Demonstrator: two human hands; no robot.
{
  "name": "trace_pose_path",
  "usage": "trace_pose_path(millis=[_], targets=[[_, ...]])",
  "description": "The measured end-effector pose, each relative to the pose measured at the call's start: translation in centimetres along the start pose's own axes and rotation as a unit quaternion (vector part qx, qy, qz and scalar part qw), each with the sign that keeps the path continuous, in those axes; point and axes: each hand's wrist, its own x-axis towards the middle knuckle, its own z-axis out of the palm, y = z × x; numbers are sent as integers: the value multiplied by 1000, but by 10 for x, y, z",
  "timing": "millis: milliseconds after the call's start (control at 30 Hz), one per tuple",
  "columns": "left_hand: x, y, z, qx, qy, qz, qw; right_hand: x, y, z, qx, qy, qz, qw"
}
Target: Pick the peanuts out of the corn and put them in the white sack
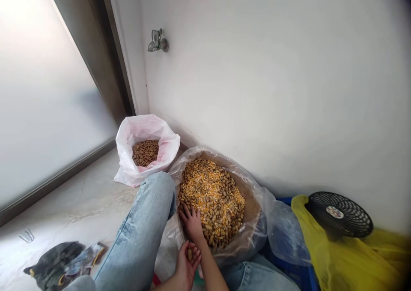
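We are looking down at a pale, veined stone floor (80,196) that is carrying everything here. Well ahead of the fingers (186,216), a white plastic bag (123,154) of brown pods is standing upright. Around the fingers, a clear plastic sack (253,205) is sitting on the floor, partly hidden by a jeans-clad leg. Well left of the fingers, a dark crumpled cloth (51,265) and a foil packet (85,259) are lying side by side, with a small wire clip (27,235) nearby. Right of the fingers, a blue plastic crate (284,201) is resting, mostly covered.
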Motion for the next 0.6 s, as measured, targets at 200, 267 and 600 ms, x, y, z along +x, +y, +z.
trace_pose_path(millis=[200,267,600], targets=[[1,2,0,-3,-28,18,999,-7,-1,-17,77,27,53,995],[-1,8,4,-8,-35,28,999,-9,3,-24,180,67,96,977],[4,24,11,-4,-58,46,997,-38,29,-79,868,269,226,352]])
